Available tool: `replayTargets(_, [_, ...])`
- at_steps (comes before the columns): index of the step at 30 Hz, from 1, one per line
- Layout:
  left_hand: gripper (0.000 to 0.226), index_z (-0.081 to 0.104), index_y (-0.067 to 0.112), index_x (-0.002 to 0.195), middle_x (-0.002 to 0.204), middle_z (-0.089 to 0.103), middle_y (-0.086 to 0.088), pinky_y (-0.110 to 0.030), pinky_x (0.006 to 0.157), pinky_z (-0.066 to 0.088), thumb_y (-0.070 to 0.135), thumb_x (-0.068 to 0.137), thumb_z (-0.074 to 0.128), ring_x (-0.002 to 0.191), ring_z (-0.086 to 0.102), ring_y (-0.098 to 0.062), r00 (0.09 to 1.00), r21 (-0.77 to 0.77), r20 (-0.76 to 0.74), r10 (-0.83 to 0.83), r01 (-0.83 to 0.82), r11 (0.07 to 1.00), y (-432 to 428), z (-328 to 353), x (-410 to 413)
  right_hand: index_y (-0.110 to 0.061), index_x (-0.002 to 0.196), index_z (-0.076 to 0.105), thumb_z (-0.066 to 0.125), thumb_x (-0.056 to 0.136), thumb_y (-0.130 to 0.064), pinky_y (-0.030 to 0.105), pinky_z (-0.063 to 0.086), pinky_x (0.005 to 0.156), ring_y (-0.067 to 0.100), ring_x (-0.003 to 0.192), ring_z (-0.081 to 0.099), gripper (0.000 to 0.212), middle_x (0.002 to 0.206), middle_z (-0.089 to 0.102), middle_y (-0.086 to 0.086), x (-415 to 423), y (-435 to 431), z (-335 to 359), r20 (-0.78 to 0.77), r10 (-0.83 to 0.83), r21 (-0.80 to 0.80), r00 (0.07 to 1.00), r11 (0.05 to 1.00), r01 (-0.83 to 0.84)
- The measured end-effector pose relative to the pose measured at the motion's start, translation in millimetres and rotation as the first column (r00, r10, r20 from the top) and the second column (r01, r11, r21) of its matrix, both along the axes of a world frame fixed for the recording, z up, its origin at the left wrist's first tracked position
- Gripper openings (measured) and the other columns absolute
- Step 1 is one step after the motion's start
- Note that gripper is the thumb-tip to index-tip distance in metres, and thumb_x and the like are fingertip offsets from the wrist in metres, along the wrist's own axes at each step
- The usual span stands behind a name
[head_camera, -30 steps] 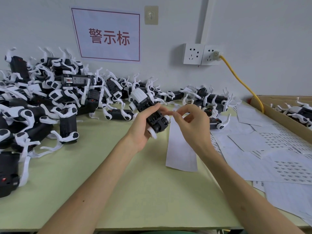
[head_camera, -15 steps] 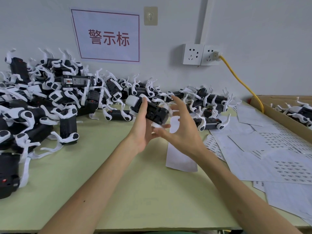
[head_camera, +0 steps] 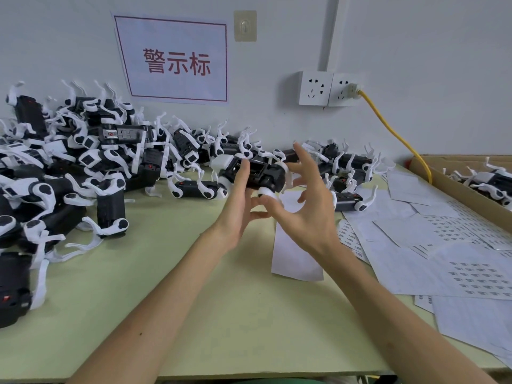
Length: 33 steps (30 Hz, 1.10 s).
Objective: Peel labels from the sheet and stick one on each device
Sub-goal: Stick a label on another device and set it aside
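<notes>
Looking down via head cam: L hand (head_camera: 238,214) grips a black-and-white device (head_camera: 259,176) held up above the table (head_camera: 194,300), thumb on its top face, other fingers curled underneath. R hand (head_camera: 310,212) is just beside the device's R end, palm turned toward it, fingers spread & straight, grasping nothing. Its thumb tip sits right under a white round part of the device; can't tell if it touches. Below the R hand a white paper strip (head_camera: 296,256) lies flat on the table. Further R, label sheets (head_camera: 457,253) overlap in a loose spread, some w/ rows of small printed labels. A big pile of devices (head_camera: 83,167) fills the table's L side up to the wall, w/ more strung along the back edge behind the hands. A cardboard box (head_camera: 448,187) at far R holds a few more. On the wall: a sign (head_camera: 174,59) w/ red characters, a double socket (head_camera: 329,88), and a yellow cable (head_camera: 393,131) plugged in, running down toward the box.
</notes>
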<state>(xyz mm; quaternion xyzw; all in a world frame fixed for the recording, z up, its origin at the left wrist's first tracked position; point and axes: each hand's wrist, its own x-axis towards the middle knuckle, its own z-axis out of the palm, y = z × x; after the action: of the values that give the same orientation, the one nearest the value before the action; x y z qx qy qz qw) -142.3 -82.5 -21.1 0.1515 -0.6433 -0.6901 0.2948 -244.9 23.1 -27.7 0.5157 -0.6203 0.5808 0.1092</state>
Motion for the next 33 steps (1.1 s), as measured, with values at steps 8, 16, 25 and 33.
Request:
replayTargets(8, [0.068,0.035,0.025,0.157,0.164,0.031,0.000,-0.045,0.118,0.034,0.039,0.098,0.064,0.143,0.040,-0.022,0.939,-0.854,0.147,0.312,-0.039,0.518,-3,-20,-1,-0.032,0.144,0.044,0.066,0.073,-0.059,0.019,0.050,0.075,-0.003,0.089,0.066,0.078,0.095,0.072,-0.022,-14,7,22,0.576,0.141,-0.263,0.805,0.965,0.020])
replayTargets(16, [0.022,0.068,0.021,0.106,0.102,0.077,0.003,-0.036,0.082,0.049,0.027,0.104,0.047,0.082,0.070,-0.014,0.982,-0.054,0.065,0.178,-0.175,0.983,-11,0,3,-0.015,0.115,0.054,0.064,0.091,-0.039,0.028,0.041,0.067,0.017,0.063,0.057,0.036,0.082,0.059,0.005,-22,9,27,0.778,0.402,-0.344,0.483,0.916,-0.208])
replayTargets(25, [0.054,0.065,0.000,0.123,0.102,0.071,-0.012,-0.043,0.082,0.055,0.043,0.089,0.060,0.087,0.069,-0.026,0.913,0.206,-0.113,-0.391,0.406,0.890,-7,11,15,-0.019,0.122,0.058,0.068,0.081,-0.040,0.027,0.044,0.073,0.008,0.068,0.066,0.047,0.095,0.064,-0.003,-18,11,31,0.685,0.327,-0.247,0.650,0.945,-0.215])
replayTargets(33, [0.033,0.067,0.012,0.116,0.098,0.072,-0.007,-0.044,0.094,0.054,0.032,0.089,0.071,0.090,0.070,-0.021,0.966,0.225,-0.018,-0.256,0.254,0.941,3,5,8,-0.027,0.105,0.069,0.070,0.093,-0.030,0.023,0.048,0.082,0.010,0.099,0.069,0.013,0.106,0.073,-0.007,-20,10,27,0.596,0.067,-0.107,0.800,0.994,-0.003])
